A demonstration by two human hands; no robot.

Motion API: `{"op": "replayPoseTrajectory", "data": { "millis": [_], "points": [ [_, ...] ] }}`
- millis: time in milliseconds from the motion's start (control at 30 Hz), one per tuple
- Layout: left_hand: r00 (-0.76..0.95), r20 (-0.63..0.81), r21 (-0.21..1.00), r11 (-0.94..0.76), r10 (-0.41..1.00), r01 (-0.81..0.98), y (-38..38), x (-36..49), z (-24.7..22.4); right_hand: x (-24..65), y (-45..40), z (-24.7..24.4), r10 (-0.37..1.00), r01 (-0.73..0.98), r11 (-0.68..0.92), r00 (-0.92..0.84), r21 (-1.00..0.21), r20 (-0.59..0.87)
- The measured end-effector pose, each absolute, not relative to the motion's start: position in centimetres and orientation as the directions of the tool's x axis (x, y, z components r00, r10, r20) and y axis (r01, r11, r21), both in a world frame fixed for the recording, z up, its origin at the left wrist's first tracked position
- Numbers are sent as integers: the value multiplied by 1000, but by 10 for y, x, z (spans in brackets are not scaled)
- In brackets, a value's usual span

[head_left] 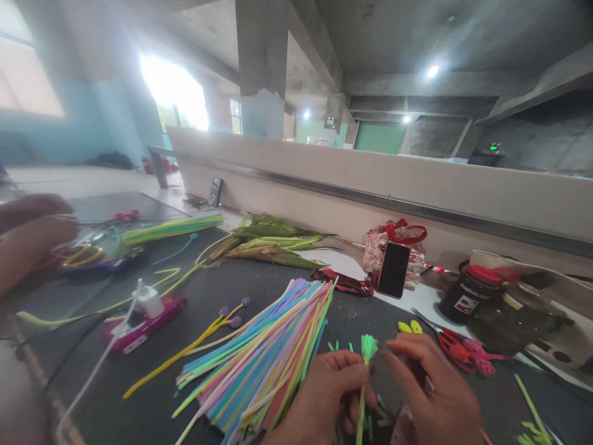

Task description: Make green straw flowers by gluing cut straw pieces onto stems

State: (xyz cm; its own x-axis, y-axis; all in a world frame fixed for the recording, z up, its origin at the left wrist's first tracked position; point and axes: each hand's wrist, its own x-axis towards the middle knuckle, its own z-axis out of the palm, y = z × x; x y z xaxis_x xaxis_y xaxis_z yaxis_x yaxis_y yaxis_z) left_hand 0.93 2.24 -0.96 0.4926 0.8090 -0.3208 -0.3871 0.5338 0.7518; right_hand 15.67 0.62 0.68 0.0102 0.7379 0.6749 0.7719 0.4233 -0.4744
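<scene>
Pinched upright in left hand (pixel 331 383), green-tufted stem (pixel 361 411) over dark tabletop (pixel 157 417), right hand (pixel 435 383) near the tuft (pixel 369 348), fingers curled, its hold indeterminable, multicoloured stems (pixel 264 355) lying to the left.

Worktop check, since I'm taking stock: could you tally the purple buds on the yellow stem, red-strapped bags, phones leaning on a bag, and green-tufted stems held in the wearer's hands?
Purple buds: 3
Red-strapped bag: 1
Leaning phone: 1
Green-tufted stem, in the left hand: 1
Total: 6
</scene>
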Motion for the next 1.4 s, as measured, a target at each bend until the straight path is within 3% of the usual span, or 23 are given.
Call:
{"op": "replayPoseTrajectory", "data": {
  "millis": [233, 500, 667, 767, 900, 1100, 1200, 1300, 1400],
  "points": [
    [565, -331, 636, 621, 756, -458, 27, 6, -18, 162, 8, 8, 826, 677, 367, 78, -638, 558],
    [558, -277, 635, 585, 782, -505, 19, 4, -6, 156, 10, 9, 892, 616, 352, 7, -705, 452],
    [582, -240, 667, 567, 777, -483, 15, 4, -2, 157, 12, 7, 984, 398, 163, 7, -903, 180],
    [611, -229, 704, 562, 758, -434, 18, 4, -7, 156, 14, 5, 996, 208, 80, 28, -975, 88],
    [626, -188, 767, 511, 757, -388, 23, 5, -13, 155, 15, -1, 998, 86, 59, 17, -995, 61],
    [630, -232, 768, 537, 742, -350, 20, 5, -10, 149, 15, 0, 997, 39, 0, -83, -999, -3],
    [556, -260, 735, 535, 790, -416, 16, 3, -7, 143, 13, 3, 993, -23, -35, -117, -999, -32],
    [638, -245, 724, 576, 730, -381, 16, 3, -11, 138, 12, 1, 980, -91, -96, -185, -991, -78],
    [630, -227, 732, 557, 743, -393, 20, 4, -17, 140, 12, -1, 988, -54, -71, -138, -996, -63]
  ]
}}
